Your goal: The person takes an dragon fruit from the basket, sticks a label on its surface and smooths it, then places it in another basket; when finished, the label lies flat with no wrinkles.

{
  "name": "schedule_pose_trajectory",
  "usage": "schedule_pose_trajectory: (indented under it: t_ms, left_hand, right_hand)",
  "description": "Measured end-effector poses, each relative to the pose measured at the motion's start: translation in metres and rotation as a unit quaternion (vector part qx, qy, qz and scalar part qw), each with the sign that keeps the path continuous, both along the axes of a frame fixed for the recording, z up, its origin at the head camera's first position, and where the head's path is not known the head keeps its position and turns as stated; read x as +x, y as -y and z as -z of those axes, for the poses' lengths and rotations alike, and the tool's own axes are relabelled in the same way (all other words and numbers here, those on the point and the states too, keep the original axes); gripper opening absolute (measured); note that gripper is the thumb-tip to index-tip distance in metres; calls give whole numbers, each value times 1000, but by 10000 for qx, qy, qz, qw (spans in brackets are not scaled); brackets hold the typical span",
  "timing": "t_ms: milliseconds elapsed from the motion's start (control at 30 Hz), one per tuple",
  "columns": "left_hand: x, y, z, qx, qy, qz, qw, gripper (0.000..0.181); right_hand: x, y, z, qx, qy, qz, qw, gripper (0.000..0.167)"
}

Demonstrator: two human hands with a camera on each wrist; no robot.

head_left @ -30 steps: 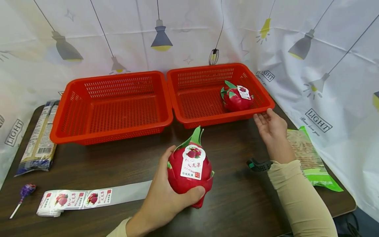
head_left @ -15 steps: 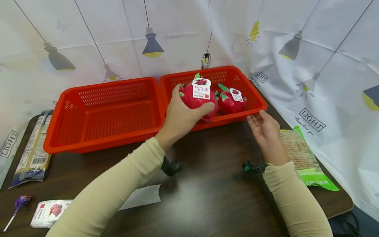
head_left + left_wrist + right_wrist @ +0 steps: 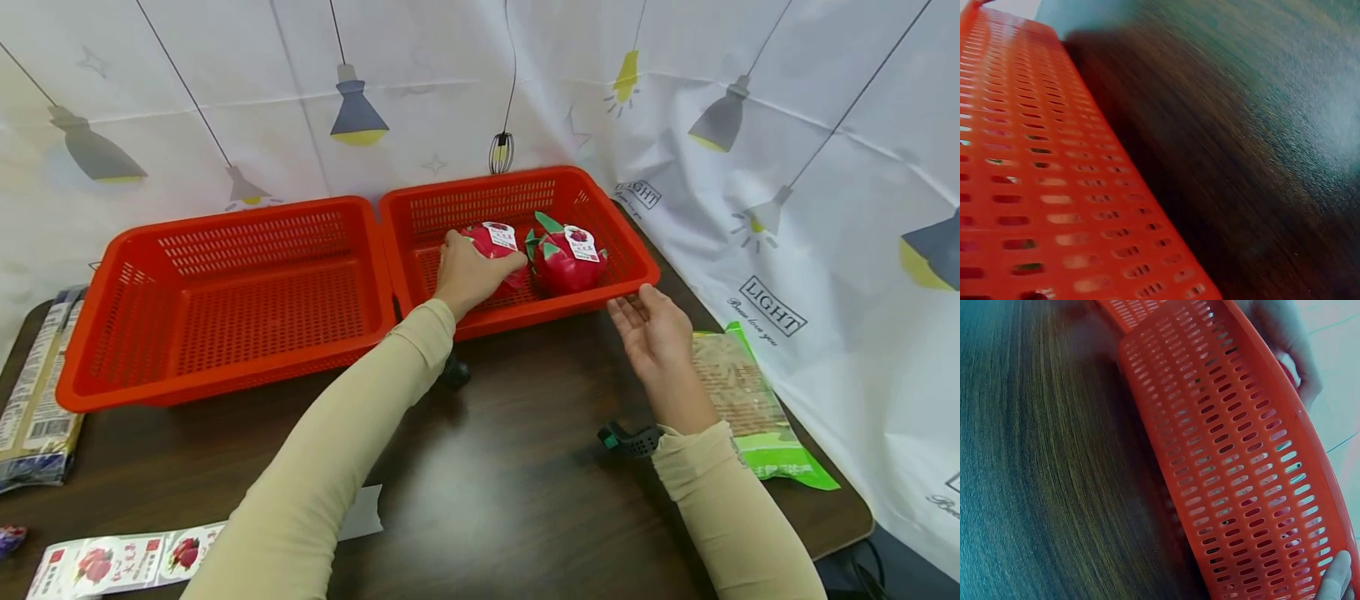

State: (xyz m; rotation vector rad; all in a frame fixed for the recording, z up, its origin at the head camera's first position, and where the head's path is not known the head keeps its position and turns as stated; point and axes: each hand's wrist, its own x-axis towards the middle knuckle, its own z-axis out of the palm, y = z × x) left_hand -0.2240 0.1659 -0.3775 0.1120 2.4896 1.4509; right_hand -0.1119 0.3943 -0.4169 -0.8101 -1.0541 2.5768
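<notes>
A pinkish-red dragon fruit (image 3: 486, 239) with a white label sits low in the right red basket (image 3: 517, 313). My left hand (image 3: 468, 271) holds it from the near left side, thumb toward the right. Just right of it lies a second labelled dragon fruit (image 3: 567, 265) with green leaf tips. At the basket's front right corner, my right hand (image 3: 654, 337) touches the rim with relaxed fingers, palm facing up. In the right wrist view its fingertips (image 3: 1335, 575) rest at the rim. The left wrist view shows the basket's slotted wall (image 3: 1054, 181); fruit behind it is mostly hidden.
Another red basket (image 3: 225, 371) stands to the left. A label strip (image 3: 127, 562) lies at the front left, partly under my left sleeve, near a purple-wrapped lollipop (image 3: 11, 540). Packaged bags flank the baskets, one green (image 3: 742, 400), one yellowish (image 3: 41, 400). A printed sheet hangs behind.
My left hand has carried the dragon fruit from over the table forward into the right basket, lowering it beside the other one. My right hand stays at the basket's corner. The head view has shifted rightward.
</notes>
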Motion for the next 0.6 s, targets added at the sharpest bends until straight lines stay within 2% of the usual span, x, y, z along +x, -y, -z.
schedule_pose_trajectory:
  t_ms: [233, 367, 600]
  left_hand:
    - [-7, -1, 5, -13, 162, 493, 9987, 90]
    - [-10, -5, 8, -9, 242, 611, 9978, 93]
    - [-17, -14, 18, -123, 180, 924, 9955, 102]
  right_hand:
    - [1, 0, -4, -22, -174, -106, 9998, 67]
    - [1, -1, -3, -77, -159, -92, 9998, 65]
    - [0, -2, 0, -144, -159, -26, 9998, 45]
